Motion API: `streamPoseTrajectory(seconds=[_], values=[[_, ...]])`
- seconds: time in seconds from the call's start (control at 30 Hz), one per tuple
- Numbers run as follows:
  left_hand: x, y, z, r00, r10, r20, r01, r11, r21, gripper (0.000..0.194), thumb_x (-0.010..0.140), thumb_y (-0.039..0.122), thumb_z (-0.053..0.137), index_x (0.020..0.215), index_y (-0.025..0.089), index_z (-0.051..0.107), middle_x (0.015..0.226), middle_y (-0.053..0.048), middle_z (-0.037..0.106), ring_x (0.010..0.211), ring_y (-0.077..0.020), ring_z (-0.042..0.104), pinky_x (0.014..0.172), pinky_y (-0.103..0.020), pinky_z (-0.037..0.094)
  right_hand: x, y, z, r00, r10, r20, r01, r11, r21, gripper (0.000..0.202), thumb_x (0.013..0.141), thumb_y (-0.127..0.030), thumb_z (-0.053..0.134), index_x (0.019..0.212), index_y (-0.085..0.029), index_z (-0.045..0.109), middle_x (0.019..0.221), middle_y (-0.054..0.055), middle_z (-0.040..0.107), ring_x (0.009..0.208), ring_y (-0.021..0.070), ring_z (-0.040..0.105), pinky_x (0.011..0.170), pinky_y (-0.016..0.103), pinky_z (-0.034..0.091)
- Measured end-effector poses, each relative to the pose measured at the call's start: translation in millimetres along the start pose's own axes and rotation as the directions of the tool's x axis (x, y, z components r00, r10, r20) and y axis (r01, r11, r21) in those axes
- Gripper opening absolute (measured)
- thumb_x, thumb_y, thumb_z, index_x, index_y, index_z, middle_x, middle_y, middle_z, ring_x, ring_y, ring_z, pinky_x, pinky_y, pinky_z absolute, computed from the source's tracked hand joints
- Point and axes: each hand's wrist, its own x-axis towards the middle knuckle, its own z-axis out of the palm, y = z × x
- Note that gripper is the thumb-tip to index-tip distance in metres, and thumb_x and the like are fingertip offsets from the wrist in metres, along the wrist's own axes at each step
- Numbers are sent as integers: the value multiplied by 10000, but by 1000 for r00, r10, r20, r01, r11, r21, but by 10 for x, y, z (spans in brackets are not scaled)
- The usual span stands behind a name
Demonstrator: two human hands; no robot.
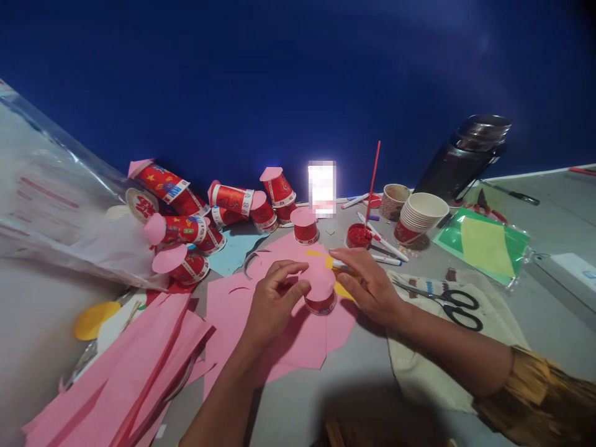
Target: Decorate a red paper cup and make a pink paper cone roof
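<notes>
An upside-down red paper cup [320, 303] stands on pink paper [284, 347], with a round pink paper disc [318, 277] on its top. My left hand [277, 298] is at the disc's left edge, thumb and forefinger apart and their tips near the rim. To the right of the disc, my right hand [367, 282] is spread with its fingers slightly bent, above a yellow piece of paper [343, 290] and a marker. Just behind stands another red cup [306, 233] topped with a pink disc.
Several disc-topped red cups [186, 230] lie at the left. Behind my right hand are a red paint pot [358, 236], stacked paper cups [419, 217] and a dark flask [465, 155]. Black scissors [459, 307] rest on a cloth bag [433, 366]. Pink strips [116, 379] lie front left.
</notes>
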Motion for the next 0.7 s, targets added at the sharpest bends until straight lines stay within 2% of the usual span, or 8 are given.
streamPoseTrajectory(seconds=[0.13, 0.33, 0.47, 0.6, 0.7], values=[[0, 2, 16, 999, 17, -44, -18, 1000, -20, 195, 860, 333, 719, 1022, 269, 806, 1175, -60, 660, 1098, -237, 662, 919, -369, 564, -7, 5, 10, 991, 132, 17, -132, 991, 19, 359, 1053, -387, 511, 1376, -261, 606, 1295, 121, 699, 1184, 283, 637, 1032, 491, 521], [4, -16, 4, 1000, 1, 0, -1, 1000, 2, 210, 836, 348, 757, 1022, 271, 818, 1190, -69, 658, 1095, -243, 667, 908, -363, 557, -21, -12, 23, 983, 144, 114, -150, 987, 52, 375, 1046, -400, 520, 1381, -244, 582, 1345, 128, 669, 1235, 287, 605, 1084, 516, 481], [6, -18, 1, 1000, -19, 1, 19, 1000, 18, 201, 822, 333, 758, 1006, 279, 818, 1189, -65, 659, 1100, -253, 665, 878, -368, 556, -8, -8, 16, 961, 200, 193, -220, 972, 87, 394, 1019, -396, 567, 1385, -251, 584, 1364, 120, 659, 1252, 283, 606, 1089, 503, 487], [25, -27, -5, 998, -53, -15, 54, 998, 29, 256, 802, 354, 767, 1041, 266, 799, 1196, -68, 686, 1053, -247, 682, 892, -390, 559, 12, -20, 13, 919, 305, 249, -349, 924, 155, 414, 989, -418, 601, 1362, -241, 611, 1317, 117, 681, 1174, 263, 659, 1009, 450, 542], [40, -44, -27, 989, -139, -41, 141, 989, 34, 321, 802, 432, 760, 1053, 232, 768, 1094, -81, 738, 902, -233, 692, 808, -400, 578, 33, -48, -9, 897, 388, 214, -432, 872, 230, 370, 988, -433, 584, 1283, -219, 649, 1224, 107, 717, 1021, 239, 701, 881, 397, 570]])
